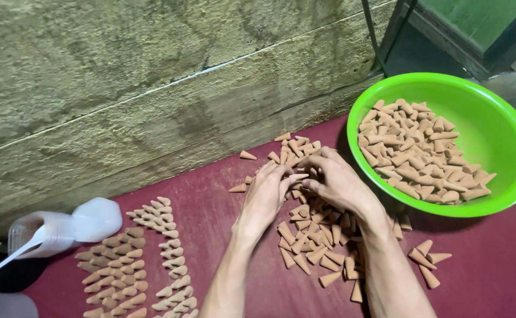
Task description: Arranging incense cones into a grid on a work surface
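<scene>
Both hands meet over a loose heap of tan cones [317,235] that lies on the dark red counter [482,277], just left of a green bowl [499,129]. The left hand [267,197] has its fingers curled inward, the fingertips pinched narrow around one or two cones at the far edge of the heap. The right hand [337,182] faces it, thumb and forefinger closed narrow on a cone as well; the two sets of fingertips nearly touch. Exactly how many cones each grip holds is too small to tell.

The green bowl stands at the right, far side of the counter, and holds a mound of the same cones. A few stray cones [426,259] lie near the right forearm, apart from the heap.

At the near left, more cones lie in tidy rows [137,265], laid side by side in columns. Beyond them, a clear plastic bottle [63,232] lies on its side by the rough stone wall [122,88].
</scene>
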